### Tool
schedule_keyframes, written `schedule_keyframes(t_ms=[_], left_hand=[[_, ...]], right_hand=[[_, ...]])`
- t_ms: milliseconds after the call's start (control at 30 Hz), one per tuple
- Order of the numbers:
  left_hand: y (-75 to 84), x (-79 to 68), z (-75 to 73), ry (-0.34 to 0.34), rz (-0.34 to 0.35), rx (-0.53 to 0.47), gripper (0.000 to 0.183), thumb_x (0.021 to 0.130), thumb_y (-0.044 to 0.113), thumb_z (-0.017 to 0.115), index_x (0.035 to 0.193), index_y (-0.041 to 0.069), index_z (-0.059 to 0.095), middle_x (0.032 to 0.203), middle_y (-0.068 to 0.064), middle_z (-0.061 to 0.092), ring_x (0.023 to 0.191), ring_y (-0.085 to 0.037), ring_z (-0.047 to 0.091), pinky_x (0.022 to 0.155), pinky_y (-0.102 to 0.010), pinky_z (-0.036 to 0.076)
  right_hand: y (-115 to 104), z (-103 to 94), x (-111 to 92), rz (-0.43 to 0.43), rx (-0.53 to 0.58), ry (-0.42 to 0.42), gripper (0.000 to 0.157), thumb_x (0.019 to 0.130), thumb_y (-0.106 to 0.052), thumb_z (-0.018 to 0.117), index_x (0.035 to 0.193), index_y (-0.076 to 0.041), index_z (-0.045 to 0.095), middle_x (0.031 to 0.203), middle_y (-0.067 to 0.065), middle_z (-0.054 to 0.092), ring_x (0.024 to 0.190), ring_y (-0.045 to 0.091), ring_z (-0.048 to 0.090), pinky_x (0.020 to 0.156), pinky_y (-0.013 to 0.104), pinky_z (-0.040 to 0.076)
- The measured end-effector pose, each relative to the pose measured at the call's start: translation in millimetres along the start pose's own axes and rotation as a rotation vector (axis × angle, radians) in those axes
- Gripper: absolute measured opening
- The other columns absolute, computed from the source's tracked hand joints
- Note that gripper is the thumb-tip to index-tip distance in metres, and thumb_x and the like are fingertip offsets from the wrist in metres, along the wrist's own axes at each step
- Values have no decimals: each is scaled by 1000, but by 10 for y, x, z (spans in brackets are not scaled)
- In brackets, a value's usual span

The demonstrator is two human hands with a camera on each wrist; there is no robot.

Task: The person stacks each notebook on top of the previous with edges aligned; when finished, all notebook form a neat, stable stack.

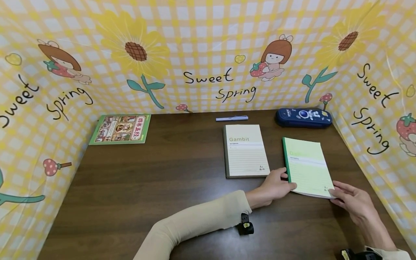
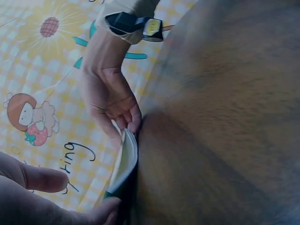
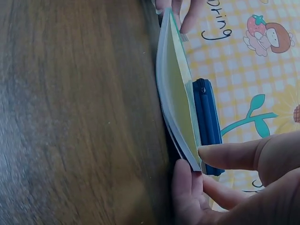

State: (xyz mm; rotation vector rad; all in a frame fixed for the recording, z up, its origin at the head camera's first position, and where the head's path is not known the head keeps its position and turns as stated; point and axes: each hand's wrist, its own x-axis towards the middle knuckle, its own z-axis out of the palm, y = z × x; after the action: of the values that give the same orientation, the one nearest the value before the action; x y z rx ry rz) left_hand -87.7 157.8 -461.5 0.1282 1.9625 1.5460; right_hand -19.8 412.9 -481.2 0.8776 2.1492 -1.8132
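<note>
A light-green notebook [image 1: 308, 171] with a dark green spine is held at the right of the table, its near edge slightly bowed. My left hand [image 1: 274, 186] holds its near left corner by the spine, thumb at the near edge. At the near right corner, my right hand [image 1: 355, 204] pinches the notebook, thumb on the cover and fingers beneath. In the right wrist view the pages [image 3: 176, 101] gape a little below the cover. Just left of it lies a cream Gambit notebook [image 1: 245, 155] with a dark spine, close to my left fingers.
At the back right sits a navy pencil case [image 1: 303, 118]. A lavender pen [image 1: 232, 118] lies behind the cream notebook. The back left corner holds a green-bordered picture book [image 1: 120, 129]. Yellow checked cloth [image 1: 208, 47] walls the brown table [image 1: 156, 173] at the back and sides.
</note>
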Motion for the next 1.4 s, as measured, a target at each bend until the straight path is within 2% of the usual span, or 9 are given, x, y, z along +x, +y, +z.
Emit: schedule_keyframes(t_ms=[100,200,333,467,800,967,1100,1233,1400], left_hand=[[-34,6,0,-9,18,4,66,93,9,76,154,10,51,134,-4,67,109,-11,69,88,-22,57],[-67,13,-5,-9,48,-27,63,91,4,76,150,9,55,126,-3,67,104,-10,69,84,-20,57],[-97,31,-14,19,88,-74,58,88,-2,76,143,7,61,114,-2,67,94,-7,68,78,-18,56],[-130,45,-34,37,110,-56,54,86,-3,78,138,6,64,108,-2,69,86,-4,67,74,-16,55],[-167,25,-108,28,200,-21,52,85,-1,82,133,4,63,106,-4,70,83,-4,70,70,-14,55],[-153,-8,-158,29,212,0,52,85,0,82,133,5,64,105,-2,69,81,-1,68,71,-13,55],[-135,-17,-231,31,264,57,53,86,3,81,136,5,62,109,-2,70,83,1,67,73,-12,54],[-127,-11,-347,36,295,78,54,87,3,80,137,4,61,112,-5,70,84,0,69,74,-12,54],[-158,-15,-502,39,295,86,54,87,2,79,138,2,60,114,-9,69,85,-2,68,77,-13,55]], right_hand=[[-7,-27,1,14,-68,-9,59,101,-14,68,150,11,45,84,-29,64,79,-7,64,73,19,61],[-4,-52,1,19,-97,-37,58,102,-17,68,149,11,47,86,-30,63,81,-7,65,75,20,61],[19,-101,7,16,-91,-98,63,102,-16,68,151,13,41,91,-30,63,86,-8,66,78,20,61],[43,-148,10,9,-101,-147,58,104,-17,66,149,10,42,94,-29,63,88,-8,65,80,19,60],[48,-123,-54,-17,-33,-193,44,103,-10,64,141,1,44,95,-25,72,89,-5,68,78,20,59],[0,-76,-94,-40,-72,-200,62,105,-10,62,150,14,28,96,-25,69,89,-4,67,77,20,59],[-58,-20,-99,-78,-133,-193,69,105,-12,62,153,17,22,98,-25,66,89,-4,67,77,20,59],[-129,67,-96,-120,-200,-173,73,105,-17,64,154,17,22,99,-27,63,91,-6,66,77,21,59],[-206,213,-98,-139,-216,-158,71,103,-18,67,153,15,27,98,-29,62,90,-6,66,77,21,59]])
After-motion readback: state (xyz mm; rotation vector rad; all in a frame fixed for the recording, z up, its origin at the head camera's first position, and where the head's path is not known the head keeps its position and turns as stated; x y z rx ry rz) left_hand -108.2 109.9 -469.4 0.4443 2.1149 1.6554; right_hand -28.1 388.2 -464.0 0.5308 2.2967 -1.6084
